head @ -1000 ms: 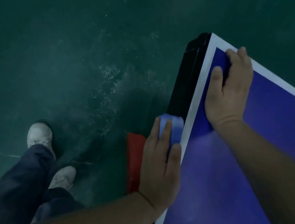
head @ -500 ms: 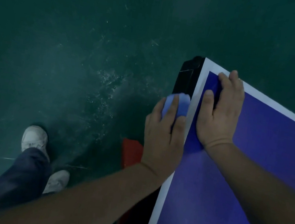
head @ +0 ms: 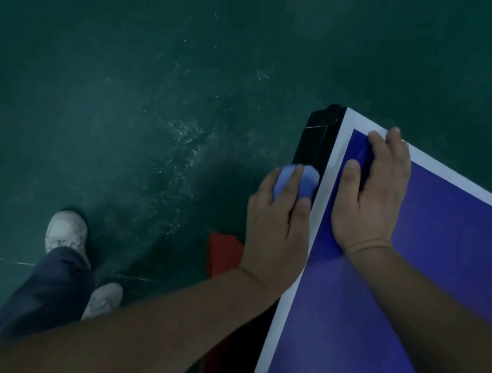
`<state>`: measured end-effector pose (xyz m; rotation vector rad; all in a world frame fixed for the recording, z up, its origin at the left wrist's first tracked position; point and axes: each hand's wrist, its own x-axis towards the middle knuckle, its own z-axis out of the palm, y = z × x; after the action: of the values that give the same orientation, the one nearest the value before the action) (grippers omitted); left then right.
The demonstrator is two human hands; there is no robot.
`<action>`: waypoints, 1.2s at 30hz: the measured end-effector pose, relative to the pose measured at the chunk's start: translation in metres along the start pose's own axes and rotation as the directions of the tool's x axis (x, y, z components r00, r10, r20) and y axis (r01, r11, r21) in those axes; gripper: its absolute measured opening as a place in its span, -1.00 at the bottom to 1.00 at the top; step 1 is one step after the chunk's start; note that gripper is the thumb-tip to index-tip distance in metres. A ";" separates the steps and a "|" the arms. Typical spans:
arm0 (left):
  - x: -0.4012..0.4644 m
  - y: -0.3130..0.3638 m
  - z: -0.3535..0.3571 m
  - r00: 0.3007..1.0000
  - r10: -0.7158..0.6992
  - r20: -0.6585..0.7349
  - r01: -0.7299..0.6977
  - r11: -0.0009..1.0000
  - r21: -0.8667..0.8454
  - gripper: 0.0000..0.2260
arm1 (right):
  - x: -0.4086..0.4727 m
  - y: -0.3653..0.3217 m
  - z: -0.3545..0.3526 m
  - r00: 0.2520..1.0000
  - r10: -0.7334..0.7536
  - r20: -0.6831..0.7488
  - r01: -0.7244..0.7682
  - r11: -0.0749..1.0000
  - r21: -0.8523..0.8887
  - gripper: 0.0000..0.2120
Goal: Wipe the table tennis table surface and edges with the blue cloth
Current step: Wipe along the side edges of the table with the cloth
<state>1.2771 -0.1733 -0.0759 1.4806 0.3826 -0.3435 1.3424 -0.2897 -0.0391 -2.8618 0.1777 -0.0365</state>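
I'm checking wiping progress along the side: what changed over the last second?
The left hand, gripping the blue cloth, slid along the table's black side edge toward the far corner. The right hand also shifted nearer that corner, now reaching the white end line. Unchanged: the cloth stays gripped, and the right hand stays flat on the blue tabletop.

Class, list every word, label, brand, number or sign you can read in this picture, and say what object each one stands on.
None: no readable text shows anywhere.
Blue table tennis table top: only its plain white border line.
Black side edge of the table: no lettering visible.
Crumpled blue cloth in the left hand: no tag seen.
White shoes: too dim and blurred for any brand.
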 end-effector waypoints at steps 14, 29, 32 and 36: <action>-0.022 0.000 -0.001 0.999 -0.032 0.032 0.033 0.999 -0.033 -0.53 | 0.000 0.000 0.000 1.000 -0.006 -0.018 0.006 1.000 0.000 -0.50; 0.021 0.035 0.003 1.000 0.012 -0.009 -0.012 0.998 0.057 -0.46 | 0.002 0.001 0.000 1.000 0.006 0.005 -0.006 1.000 -0.020 -0.51; 0.028 0.032 -0.003 0.994 0.097 0.043 -0.102 0.988 0.115 -0.57 | 0.001 0.001 0.000 1.000 0.019 0.025 -0.018 1.000 -0.025 -0.52; 0.105 0.014 -0.034 0.983 -0.150 -0.107 0.165 0.974 0.153 -0.64 | 0.003 -0.001 -0.001 0.999 -0.004 0.032 0.005 1.000 -0.031 -0.53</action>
<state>1.3760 -0.1377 -0.1124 1.6335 0.5608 -0.4401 1.3453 -0.2896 -0.0384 -2.8915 0.1668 0.0109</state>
